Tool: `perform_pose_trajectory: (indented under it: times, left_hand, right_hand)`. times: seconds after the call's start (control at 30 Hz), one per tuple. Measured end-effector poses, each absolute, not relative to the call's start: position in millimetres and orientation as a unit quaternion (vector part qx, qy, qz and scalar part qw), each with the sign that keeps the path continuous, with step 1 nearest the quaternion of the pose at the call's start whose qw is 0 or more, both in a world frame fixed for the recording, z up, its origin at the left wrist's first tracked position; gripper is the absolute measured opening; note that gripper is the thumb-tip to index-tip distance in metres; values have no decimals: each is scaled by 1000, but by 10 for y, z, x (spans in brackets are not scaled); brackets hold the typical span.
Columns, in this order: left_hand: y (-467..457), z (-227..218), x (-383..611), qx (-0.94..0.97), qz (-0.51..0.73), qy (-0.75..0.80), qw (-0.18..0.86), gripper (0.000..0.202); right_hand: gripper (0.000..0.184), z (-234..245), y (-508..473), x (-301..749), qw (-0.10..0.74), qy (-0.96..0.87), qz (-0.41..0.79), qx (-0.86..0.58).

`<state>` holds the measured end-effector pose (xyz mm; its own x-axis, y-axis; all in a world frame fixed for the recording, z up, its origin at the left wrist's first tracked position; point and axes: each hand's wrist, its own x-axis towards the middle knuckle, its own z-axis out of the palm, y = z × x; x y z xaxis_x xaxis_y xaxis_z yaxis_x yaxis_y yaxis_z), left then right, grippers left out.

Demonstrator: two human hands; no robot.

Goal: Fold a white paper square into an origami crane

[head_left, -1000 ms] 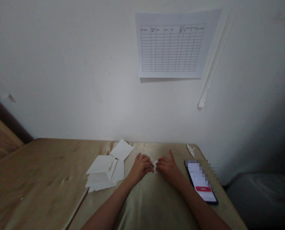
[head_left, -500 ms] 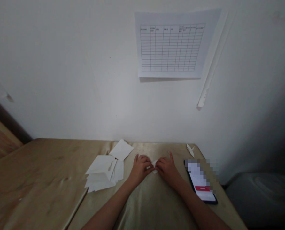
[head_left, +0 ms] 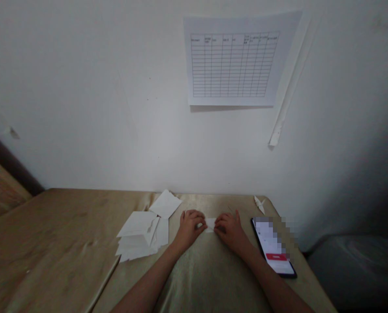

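Observation:
Between my two hands lies a small white piece of paper (head_left: 210, 224), low over the cloth-covered table. My left hand (head_left: 192, 225) pinches its left edge with thumb and fingertips. On the opposite side my right hand (head_left: 228, 227) grips the right edge, one finger lifted away from the rest. Fingertips cover both ends of the paper, and its folds are too small to make out. To the left of my left hand is a loose pile of white paper sheets (head_left: 137, 230), with another white sheet (head_left: 165, 203) just behind it.
A phone (head_left: 272, 248) with a lit, partly blurred screen lies right of my right arm. Behind it sits a small folded white paper shape (head_left: 259, 204). The wall with a printed table sheet (head_left: 233, 65) rises at the table's (head_left: 66, 243) back edge.
My hands have moved slightly apart, and more of the small paper shows between them. It looks flatter and wider than before. The pile and phone have stayed put.

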<state>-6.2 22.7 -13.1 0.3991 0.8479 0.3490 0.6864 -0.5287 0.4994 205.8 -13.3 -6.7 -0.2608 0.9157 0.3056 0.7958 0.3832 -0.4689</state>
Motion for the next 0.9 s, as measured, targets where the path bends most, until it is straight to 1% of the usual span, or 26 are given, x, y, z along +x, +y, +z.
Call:
perform_pose_trajectory:
  times: [0.13,0.33,0.6,0.73,0.9]
  left_hand:
    - [239,-154,-63,833,289,451,140,8]
    - [224,-126,-27,826,283,465,146,7]
    - [198,-35,-8,817,255,495,148,6]
    - [217,-66,-26,823,260,481,152,6]
    - [230,-112,-41,837,262,457,150,10]
  right_hand:
    - [12,-73,-135,2046,283,-769,126,-558]
    - [6,-57,-138,2062,275,-757,143,-576]
    - [8,-60,-124,2069,278,-751,137,-583]
    - [4,-53,-128,2062,275,-753,127,-584]
    - [7,-50,-145,2046,267,-769,95,-573]
